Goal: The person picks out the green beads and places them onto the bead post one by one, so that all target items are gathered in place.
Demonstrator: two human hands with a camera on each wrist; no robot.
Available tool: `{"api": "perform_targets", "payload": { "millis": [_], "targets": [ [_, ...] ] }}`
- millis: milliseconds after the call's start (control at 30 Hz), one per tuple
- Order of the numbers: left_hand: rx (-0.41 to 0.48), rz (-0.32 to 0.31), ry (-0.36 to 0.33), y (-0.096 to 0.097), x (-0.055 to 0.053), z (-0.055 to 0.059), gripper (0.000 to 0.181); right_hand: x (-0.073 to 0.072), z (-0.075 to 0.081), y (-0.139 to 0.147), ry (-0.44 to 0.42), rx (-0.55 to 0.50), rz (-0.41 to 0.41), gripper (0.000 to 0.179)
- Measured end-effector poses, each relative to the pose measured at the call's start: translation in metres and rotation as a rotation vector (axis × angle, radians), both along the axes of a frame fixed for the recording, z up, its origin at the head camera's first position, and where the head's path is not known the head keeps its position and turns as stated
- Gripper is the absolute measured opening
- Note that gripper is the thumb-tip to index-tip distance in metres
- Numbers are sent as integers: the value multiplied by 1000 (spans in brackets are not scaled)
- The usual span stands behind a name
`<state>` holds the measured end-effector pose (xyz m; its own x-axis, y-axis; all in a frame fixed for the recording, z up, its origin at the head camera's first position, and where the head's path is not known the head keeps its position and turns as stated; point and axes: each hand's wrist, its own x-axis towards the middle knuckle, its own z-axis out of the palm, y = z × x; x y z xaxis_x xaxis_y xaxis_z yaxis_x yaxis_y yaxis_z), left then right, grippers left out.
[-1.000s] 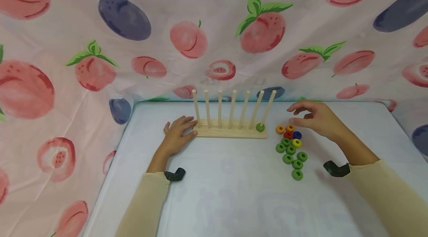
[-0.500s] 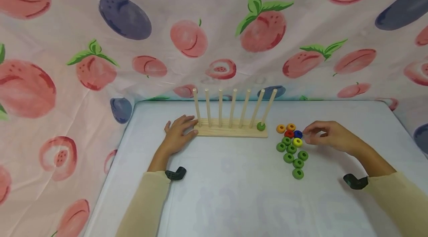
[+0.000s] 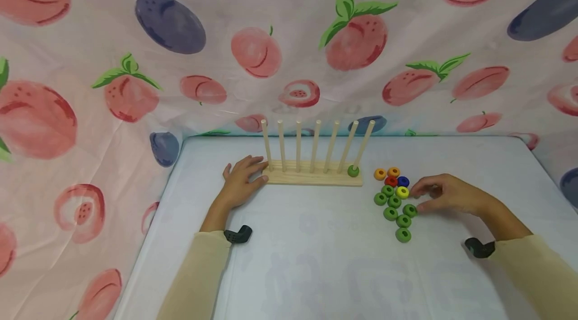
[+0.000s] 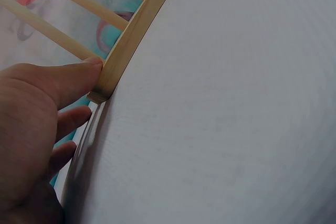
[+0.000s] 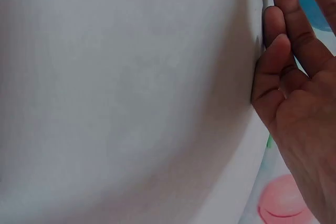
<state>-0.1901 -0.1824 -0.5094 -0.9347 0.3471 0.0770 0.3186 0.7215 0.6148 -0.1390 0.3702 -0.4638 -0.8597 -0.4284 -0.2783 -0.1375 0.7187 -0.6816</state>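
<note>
At the back of the table stands a wooden peg board [image 3: 311, 178], a flat base with a row of several upright pegs. A green bead [image 3: 353, 171] sits at the foot of its rightmost peg. My left hand [image 3: 242, 182] rests at the board's left end, thumb and index finger touching the base. In the left wrist view, the thumb [image 4: 79, 80] lies against the base's end and the other fingers extend loosely. To the right of the loose beads is my right hand [image 3: 456, 193], fingers slightly bent, its thumb beside a green bead [image 3: 410, 210]; nothing shows between the fingertips.
Right of the board lie several green beads [image 3: 390, 213], a yellow bead [image 3: 402, 192], a blue bead [image 3: 403, 181], a red bead [image 3: 391, 181] and two orange beads [image 3: 380, 174]. A fruit-patterned cloth [image 3: 298, 49] hangs behind the white table [image 3: 316, 260].
My right hand has moved from above the orange beads toward the front and right, down beside the yellow and green beads. The left hand and the peg board have stayed in place.
</note>
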Motion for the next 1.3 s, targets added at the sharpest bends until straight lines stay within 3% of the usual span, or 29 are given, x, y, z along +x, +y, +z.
{"api": "perform_targets", "payload": {
  "millis": [667, 1300],
  "targets": [
    [-15, -8, -5, 1, 0, 1, 47, 3, -4, -5, 70, 72, 96, 30],
    [-8, -2, -3, 1, 1, 1, 46, 8, -4, -4, 89, 43, 69, 26]
  ]
}}
